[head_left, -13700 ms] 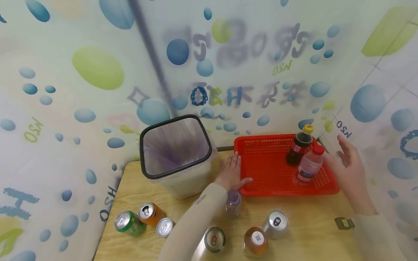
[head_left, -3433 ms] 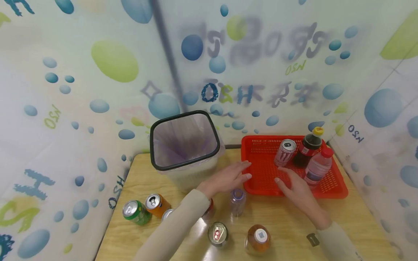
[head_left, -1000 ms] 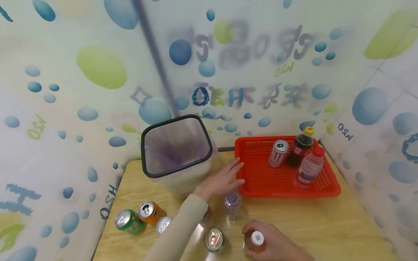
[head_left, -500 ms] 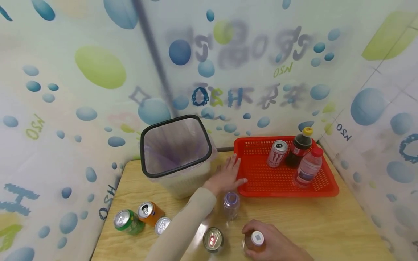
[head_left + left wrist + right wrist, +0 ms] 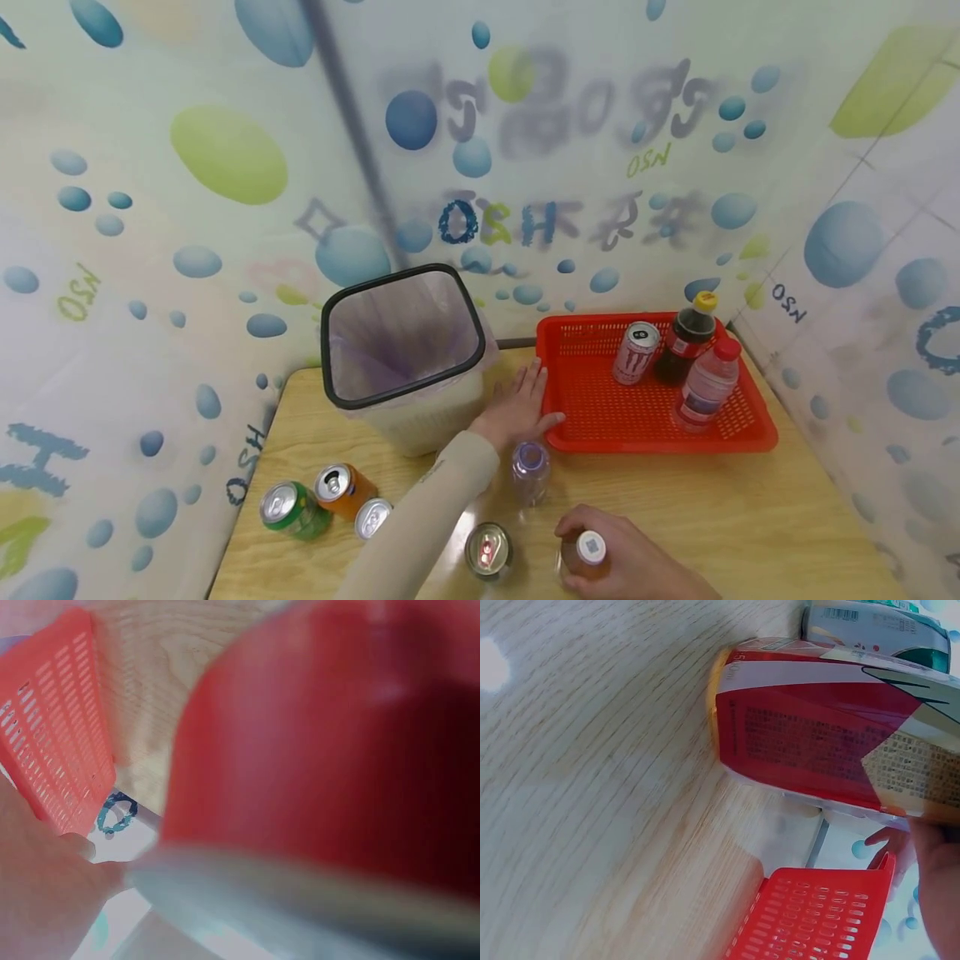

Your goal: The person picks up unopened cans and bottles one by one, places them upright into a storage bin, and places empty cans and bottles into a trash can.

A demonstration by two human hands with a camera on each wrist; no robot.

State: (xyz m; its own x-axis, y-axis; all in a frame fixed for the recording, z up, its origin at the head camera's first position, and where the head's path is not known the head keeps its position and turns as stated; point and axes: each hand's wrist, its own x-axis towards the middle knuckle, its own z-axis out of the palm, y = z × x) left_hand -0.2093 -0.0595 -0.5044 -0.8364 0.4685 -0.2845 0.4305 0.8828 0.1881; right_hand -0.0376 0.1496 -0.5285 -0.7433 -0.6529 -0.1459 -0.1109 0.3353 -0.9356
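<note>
Counter [image 5: 750,508]: wood-grained, carrying the lot.
Waste bin [image 5: 438,421]: lined; a wide-swung left sleeve [image 5: 423,512] could knock it.
Basket [image 5: 600,408]: red, slotted, holding a pink bottle [image 5: 703,392], cola bottle [image 5: 681,354] and pink can [image 5: 632,364]; apt to skid if pushed.
Left hand [image 5: 517,408]: fingers spread at the basket's left rim.
Right hand [image 5: 633,558]: fingers wrapped round an amber drink bottle [image 5: 591,571], near front of counter; a loose hold could let it slip.
Clear bottle [image 5: 530,475]: purple-ringed, just beside the left wrist; a brush might topple it.

Left wrist view only: red can [image 5: 300,750], looming close (the sleeve probably hides it from where I stand).
Right wrist view only: amber bottle's red label [image 5: 802,742].
Head view only: its white cap [image 5: 591,546].
</note>
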